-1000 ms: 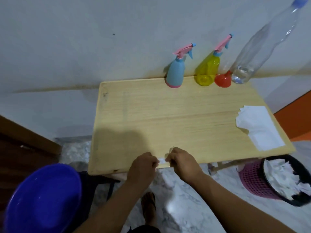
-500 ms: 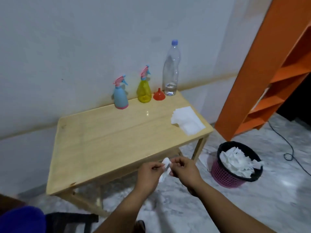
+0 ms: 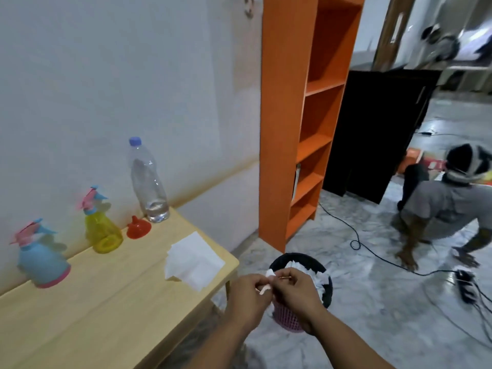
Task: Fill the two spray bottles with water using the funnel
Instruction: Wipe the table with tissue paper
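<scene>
A blue spray bottle (image 3: 42,262) and a yellow spray bottle (image 3: 102,227), both with pink triggers, stand at the back of the wooden table (image 3: 80,315) by the wall. A red funnel (image 3: 138,228) lies upside down beside the yellow one. A clear water bottle (image 3: 147,182) with a blue cap holds a little water. My left hand (image 3: 247,296) and my right hand (image 3: 295,291) pinch a small scrap of white tissue (image 3: 267,279) between them, off the table's right end and above a bin.
A stack of white tissues (image 3: 194,259) lies near the table's right edge. A pink and black bin (image 3: 319,265) full of tissue sits on the floor under my hands. An orange shelf (image 3: 298,129), floor cables (image 3: 372,251) and a crouching person (image 3: 447,209) are to the right.
The view has swung right, away from the table. Both hands, still pinching the tissue scrap, have moved from the table's front edge to above the bin.
</scene>
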